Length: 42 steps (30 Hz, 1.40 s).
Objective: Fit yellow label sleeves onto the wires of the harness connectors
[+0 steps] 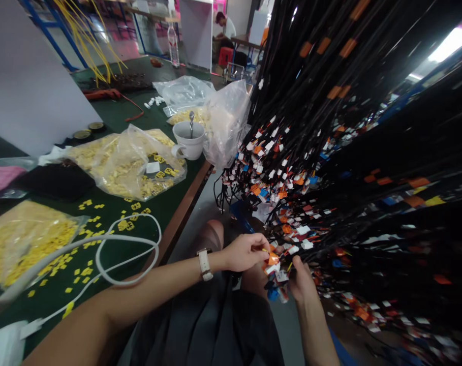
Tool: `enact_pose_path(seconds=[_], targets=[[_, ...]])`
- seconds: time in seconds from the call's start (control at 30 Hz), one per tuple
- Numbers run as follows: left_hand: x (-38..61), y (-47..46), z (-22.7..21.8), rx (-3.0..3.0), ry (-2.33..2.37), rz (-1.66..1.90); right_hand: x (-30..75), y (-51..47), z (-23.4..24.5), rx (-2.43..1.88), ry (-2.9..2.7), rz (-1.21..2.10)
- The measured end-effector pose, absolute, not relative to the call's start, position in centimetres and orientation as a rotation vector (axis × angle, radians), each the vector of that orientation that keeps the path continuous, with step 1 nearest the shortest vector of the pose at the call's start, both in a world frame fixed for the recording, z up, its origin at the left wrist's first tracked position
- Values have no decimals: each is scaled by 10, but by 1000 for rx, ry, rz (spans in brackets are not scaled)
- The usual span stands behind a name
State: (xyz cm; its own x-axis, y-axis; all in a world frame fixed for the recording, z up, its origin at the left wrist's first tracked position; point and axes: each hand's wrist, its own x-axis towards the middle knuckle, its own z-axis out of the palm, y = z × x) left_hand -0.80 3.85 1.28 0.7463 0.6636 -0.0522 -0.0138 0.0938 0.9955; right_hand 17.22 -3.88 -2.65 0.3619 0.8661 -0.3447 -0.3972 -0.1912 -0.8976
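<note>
Beside the tabletop (170, 203), my left hand (249, 252) has its fingers pinching an orange plug (273, 260); right hand (304, 281) sits against the same cluster (281, 276), probably steadying it, can't tell if gripping. Wires (287, 76) hang, likely for easy reach.

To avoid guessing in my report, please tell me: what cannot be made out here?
In the head view:
Right hand: most fingers hidden behind the connectors.
White pieces: too blurred to tell labels from connectors.
Black cables: upper ends cut off by the top edge.
Spoon: lower end hidden by the wall of the mug.
White box: cut off by the left and bottom edges.
</note>
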Motion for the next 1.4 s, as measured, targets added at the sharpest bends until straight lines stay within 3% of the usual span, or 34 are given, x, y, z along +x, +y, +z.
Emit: enact_pose_path(seconds=[0.3, 0.73, 1.13, 1.4], targets=[[-11, 27, 23, 1847, 549, 589, 177, -44, -14, -1300, -653, 1395], [-7, 34, 18, 1653, 705, 643, 178, -44, -12, -1352, -632, 1383], [-4, 34, 19, 1804, 568, 707, 170, -41, -17, -1297, -635, 1356], [-5, 48, 12, 1422, 660, 571, 170, -38, -23, -1274, -614, 1345]])
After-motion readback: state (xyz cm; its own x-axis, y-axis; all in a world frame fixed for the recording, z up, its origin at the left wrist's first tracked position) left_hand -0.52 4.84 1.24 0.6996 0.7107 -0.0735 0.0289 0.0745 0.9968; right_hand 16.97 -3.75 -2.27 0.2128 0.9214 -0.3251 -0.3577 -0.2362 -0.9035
